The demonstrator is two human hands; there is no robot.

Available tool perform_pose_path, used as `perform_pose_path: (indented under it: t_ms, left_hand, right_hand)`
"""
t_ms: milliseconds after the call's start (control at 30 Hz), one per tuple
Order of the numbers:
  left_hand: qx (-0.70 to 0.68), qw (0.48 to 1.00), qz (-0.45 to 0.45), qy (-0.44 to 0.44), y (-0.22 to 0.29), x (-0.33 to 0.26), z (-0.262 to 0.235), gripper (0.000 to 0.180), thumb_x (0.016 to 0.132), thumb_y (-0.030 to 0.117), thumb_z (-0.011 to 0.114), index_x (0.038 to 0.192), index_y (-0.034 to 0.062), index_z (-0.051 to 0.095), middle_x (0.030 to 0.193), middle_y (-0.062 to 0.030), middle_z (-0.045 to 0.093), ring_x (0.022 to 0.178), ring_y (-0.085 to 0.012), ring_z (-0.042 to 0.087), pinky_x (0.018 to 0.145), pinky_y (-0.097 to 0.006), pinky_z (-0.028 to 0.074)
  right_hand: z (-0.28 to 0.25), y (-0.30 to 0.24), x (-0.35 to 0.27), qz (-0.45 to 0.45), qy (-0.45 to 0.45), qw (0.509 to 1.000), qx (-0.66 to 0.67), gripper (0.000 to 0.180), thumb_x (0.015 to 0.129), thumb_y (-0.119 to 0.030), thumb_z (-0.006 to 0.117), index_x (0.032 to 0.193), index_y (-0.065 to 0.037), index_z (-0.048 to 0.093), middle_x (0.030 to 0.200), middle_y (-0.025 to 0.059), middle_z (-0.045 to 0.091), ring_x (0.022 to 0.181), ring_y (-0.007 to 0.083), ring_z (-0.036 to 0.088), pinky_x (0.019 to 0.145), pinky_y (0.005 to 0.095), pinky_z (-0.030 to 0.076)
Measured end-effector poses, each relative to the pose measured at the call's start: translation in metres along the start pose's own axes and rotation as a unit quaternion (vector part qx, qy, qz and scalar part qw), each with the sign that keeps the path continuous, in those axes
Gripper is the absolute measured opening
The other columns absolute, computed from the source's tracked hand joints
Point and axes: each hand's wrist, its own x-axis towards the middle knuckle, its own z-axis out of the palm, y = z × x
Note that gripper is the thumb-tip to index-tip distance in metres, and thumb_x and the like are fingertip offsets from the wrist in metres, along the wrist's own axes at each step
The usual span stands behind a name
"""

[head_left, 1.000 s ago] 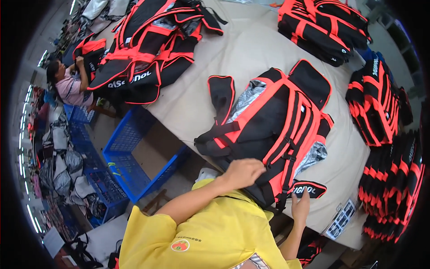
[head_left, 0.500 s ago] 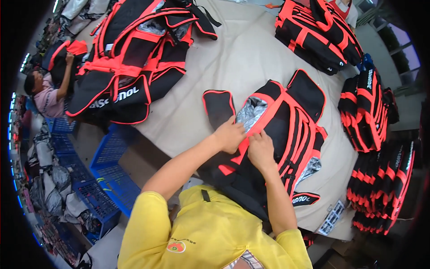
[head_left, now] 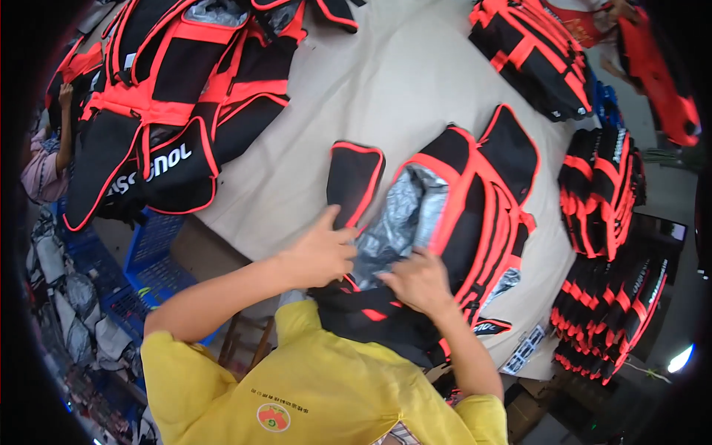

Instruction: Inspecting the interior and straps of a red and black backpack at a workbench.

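Note:
In front of me on the table lies a black backpack (head_left: 463,222) with orange-red trim. Its side opening gapes, showing crinkled silver lining (head_left: 404,208). My left hand (head_left: 322,252) rests at the left edge of that opening, beside a black side flap (head_left: 354,178), fingers apart and slightly blurred. On the opening's lower right edge, my right hand (head_left: 421,282) has its fingers curled, thumb and fingertips closed on the bag's edge by the lining. The bag's lower black part lies against my yellow shirt.
More black and orange-red backpacks (head_left: 178,96) lie at the table's far left. Others (head_left: 530,59) sit at the far right, with stacks (head_left: 612,311) along the right side. Blue crates (head_left: 159,241) stand at the left. Another person's arm (head_left: 63,133) shows at the far left.
The opening has spread wider, exposing more silver lining. My left hand has shifted left and down, my right hand down and slightly left. An orange-red piece has appeared at upper right.

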Motion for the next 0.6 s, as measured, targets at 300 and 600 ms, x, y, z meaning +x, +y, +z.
perform_pose_path:
  t_ms: [300, 600]
  left_hand:
    - [-0.018, 0.958, -0.256, 0.126, 0.028, -0.069, 0.055, 0.011, 0.082, 0.019, 0.072, 0.092, 0.0140, 0.071, 0.114, -0.0083, 0.064, 0.130, -0.0331, 0.055, 0.107, -0.066, 0.040]
    - [-0.114, 0.906, -0.342, 0.221, 0.026, -0.095, 0.067, 0.024, 0.082, 0.011, 0.075, 0.105, 0.0141, 0.078, 0.125, -0.0125, 0.064, 0.136, -0.0389, 0.051, 0.112, -0.057, 0.043]
  right_hand:
    - [-0.013, -0.003, 0.001, 0.012, 0.041, 0.999, 0.014, 0.039, 0.090, -0.038, 0.078, 0.066, -0.009, 0.065, 0.064, 0.0076, 0.062, 0.067, 0.0264, 0.060, 0.082, 0.0422, 0.047]
    - [-0.016, -0.017, 0.008, 0.046, 0.029, 0.997, 0.062, 0.029, 0.087, -0.035, 0.080, 0.089, -0.006, 0.076, 0.081, 0.0097, 0.069, 0.084, 0.0294, 0.066, 0.101, 0.0475, 0.047]
